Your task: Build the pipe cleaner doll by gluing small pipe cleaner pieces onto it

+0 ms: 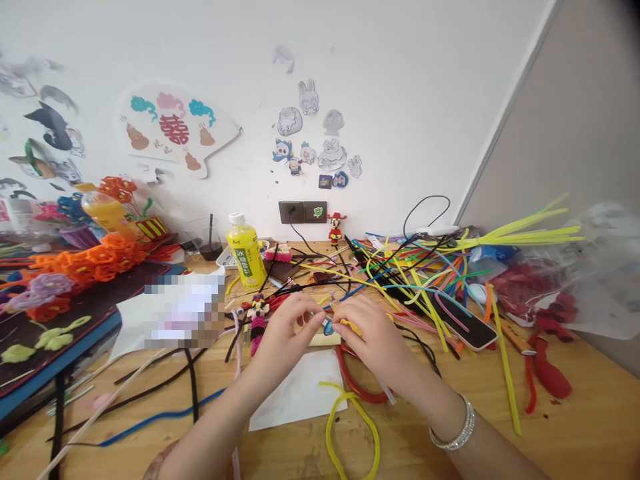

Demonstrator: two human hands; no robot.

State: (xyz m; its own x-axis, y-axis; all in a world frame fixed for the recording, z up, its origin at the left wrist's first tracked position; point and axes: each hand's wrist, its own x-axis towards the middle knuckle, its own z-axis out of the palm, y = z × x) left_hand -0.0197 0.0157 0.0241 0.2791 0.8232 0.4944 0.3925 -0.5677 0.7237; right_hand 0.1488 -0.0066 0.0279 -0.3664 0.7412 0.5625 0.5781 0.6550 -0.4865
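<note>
My left hand (pixel 294 328) and my right hand (pixel 369 332) meet over the middle of the table, each with thumb and index finger pinched. Between the fingertips sits a small blue-and-white piece (pixel 328 327), too small to name. A bit of yellow shows by my right fingers. Below the hands lie a white sheet of paper (pixel 303 390) and a looped yellow pipe cleaner (pixel 376 445). A red curved strip (pixel 357 389) bends beneath my right hand. Just left of my left hand is a pipe-cleaner figure (pixel 257 310) with a pink lower part.
A yellow drink bottle (pixel 247 253) stands behind the hands. To the right are piled coloured pipe cleaners (pixel 415 277), a phone (pixel 465 322) and a plastic bag (pixel 595 280). Orange pipe-cleaner flowers (pixel 90 263) lie at left. A small red figure (pixel 336 228) stands by the wall.
</note>
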